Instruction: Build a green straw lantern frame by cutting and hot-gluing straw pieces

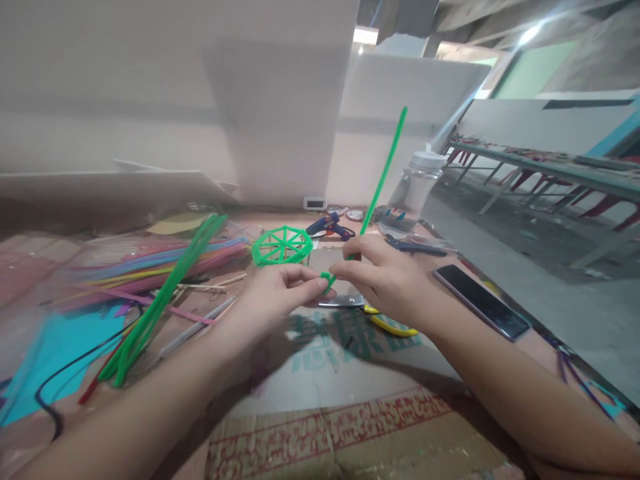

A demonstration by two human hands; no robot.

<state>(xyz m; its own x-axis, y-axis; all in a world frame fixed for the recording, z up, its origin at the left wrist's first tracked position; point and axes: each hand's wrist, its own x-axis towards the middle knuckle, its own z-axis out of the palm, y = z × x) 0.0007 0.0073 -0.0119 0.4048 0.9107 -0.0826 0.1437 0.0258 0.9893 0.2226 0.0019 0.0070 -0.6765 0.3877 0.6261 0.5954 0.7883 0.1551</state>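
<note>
Near the centre of the frame, we hold a green pipe cleaner (381, 180) between our two hands, above the cardboard (320, 380) on the desk (535, 350). Our left hand (280, 293) has its thumb and fingertips pressed together, pinching a short green end; our right hand (383, 273) is closed about the lower part of the long stem, which rises tilted to the right. Its middle is hidden behind our right fingers, so we cannot follow how the two parts join.

Right of centre, we see a clear bottle (414, 187) with a white lid; we cannot make out how much liquid, if any, it holds. At the left edge, clear plastic bags (40, 273) show something pinkish inside, too blurred for us to name, and the frame cuts them off.

Just beyond our left hand lies a green spoked wheel (283, 246), its near rim close to our fingers. Scissors (370, 310) with yellow handles lie below our hands, partly covered by the right. A blue glue gun (327, 225) sits at upper centre, a phone (480, 300) at right, and a bundle of green pipe cleaners (167, 293) slants at left. Our forearms run off the bottom corners.
</note>
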